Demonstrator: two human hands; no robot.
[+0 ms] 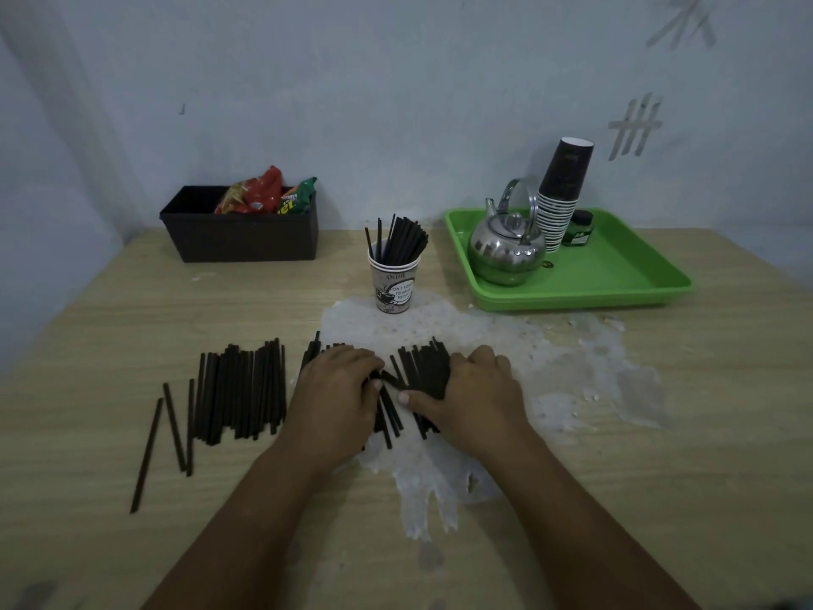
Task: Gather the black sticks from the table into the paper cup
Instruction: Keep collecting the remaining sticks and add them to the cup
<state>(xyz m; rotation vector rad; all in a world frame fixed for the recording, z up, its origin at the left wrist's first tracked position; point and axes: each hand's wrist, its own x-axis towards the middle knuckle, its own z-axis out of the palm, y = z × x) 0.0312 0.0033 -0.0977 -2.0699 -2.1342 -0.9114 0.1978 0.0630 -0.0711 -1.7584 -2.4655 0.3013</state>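
Observation:
Many black sticks (239, 389) lie in a row across the middle of the wooden table (660, 455). A printed paper cup (393, 284) stands behind them, holding several black sticks upright. My left hand (336, 396) lies over the sticks at the centre, its fingers curled round some of them. My right hand (473, 396) covers and grips a bunch of sticks (424, 367) just to the right. The two hands almost meet, with a few sticks crossed between them.
A black bin (239, 237) with snack packets stands at the back left. A green tray (607, 275) at the back right carries a steel kettle (506, 248), a stack of dark cups (558, 200) and a small green jar. A white worn patch (550, 367) marks the tabletop.

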